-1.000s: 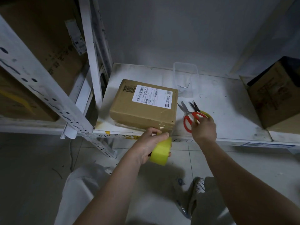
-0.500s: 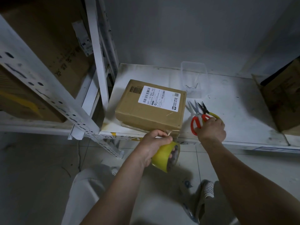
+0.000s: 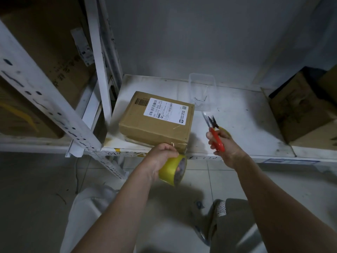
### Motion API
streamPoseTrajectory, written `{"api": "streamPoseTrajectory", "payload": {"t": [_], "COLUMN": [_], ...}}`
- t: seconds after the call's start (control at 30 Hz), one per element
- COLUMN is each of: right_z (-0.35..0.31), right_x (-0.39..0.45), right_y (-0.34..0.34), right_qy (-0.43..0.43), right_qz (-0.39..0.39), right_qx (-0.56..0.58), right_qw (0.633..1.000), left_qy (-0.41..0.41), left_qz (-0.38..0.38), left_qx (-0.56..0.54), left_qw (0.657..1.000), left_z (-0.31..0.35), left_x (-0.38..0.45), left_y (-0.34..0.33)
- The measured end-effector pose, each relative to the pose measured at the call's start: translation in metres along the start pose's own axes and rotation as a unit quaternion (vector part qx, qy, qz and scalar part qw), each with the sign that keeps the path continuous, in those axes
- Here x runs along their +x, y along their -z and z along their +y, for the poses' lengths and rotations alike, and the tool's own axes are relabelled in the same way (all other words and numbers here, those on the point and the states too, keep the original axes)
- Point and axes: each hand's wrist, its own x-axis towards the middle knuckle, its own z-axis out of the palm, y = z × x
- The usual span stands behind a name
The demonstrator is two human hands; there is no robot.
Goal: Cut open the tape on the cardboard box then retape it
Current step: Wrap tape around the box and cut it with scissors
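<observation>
The left hand [image 3: 161, 156] has its grip curled round a yellow roll of packing tape [image 3: 173, 169], fingers wrapped over the top of the roll, which hangs just below the front edge of the white metal shelf [image 3: 242, 125]. A short strip of clear tape [image 3: 179, 146] runs from the roll up to the near right corner of the cardboard box [image 3: 156, 123], which sits on the shelf directly beyond this grip, touching its knuckles or very nearly so. A white shipping label [image 3: 166, 111] with barcodes lies on the box top.

The right hand [image 3: 228, 145] is raised above the shelf to the right of the box, its grip closed round the red handles of a pair of scissors [image 3: 214, 131]. The blades point up and away from the hand and stand slightly parted. A bit of yellow shows behind the handles; what it is cannot be told.

Beyond the scissors, at the back of the shelf, stands a clear plastic container [image 3: 203, 90]. Far right of the right grip sits a larger brown carton [image 3: 299, 110]. Left of the left grip rises a perforated white shelf upright [image 3: 49, 106].
</observation>
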Motion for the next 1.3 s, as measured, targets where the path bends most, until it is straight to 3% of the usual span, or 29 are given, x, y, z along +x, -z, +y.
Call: {"api": "streamPoseTrajectory", "payload": {"t": [0.13, 0.23, 0.4, 0.57, 0.9, 1.17, 1.3], "right_z": [0.007, 0.007, -0.007, -0.018, -0.028, -0.033, -0.028], "right_x": [-0.026, -0.034, -0.039, -0.031, -0.016, -0.008, -0.005], "right_y": [0.035, 0.051, 0.042, 0.022, -0.009, -0.012, -0.013], "right_qy": [-0.079, -0.132, -0.167, -0.168, -0.093, -0.052, -0.040], "right_qz": [-0.216, -0.263, -0.274, -0.237, -0.214, -0.195, -0.196], "right_qx": [-0.014, -0.113, -0.220, -0.228, -0.393, -0.433, -0.420], "right_qw": [0.973, 0.949, 0.921, 0.929, 0.889, 0.878, 0.885], "left_qy": [0.002, 0.015, 0.020, 0.013, 0.006, 0.000, -0.022], "left_qz": [0.026, 0.034, 0.052, 0.074, 0.076, 0.082, 0.087], "left_qx": [0.012, -0.020, 0.000, 0.017, 0.044, 0.065, 0.145], "left_qw": [1.000, 0.999, 0.998, 0.997, 0.996, 0.995, 0.985], "left_z": [0.000, 0.000, 0.000, -0.003, -0.005, -0.004, -0.001], "left_x": [0.002, 0.000, -0.003, -0.001, -0.001, 0.007, 0.012], "left_y": [-0.006, -0.008, -0.008, -0.006, -0.004, 0.000, 0.006]}}
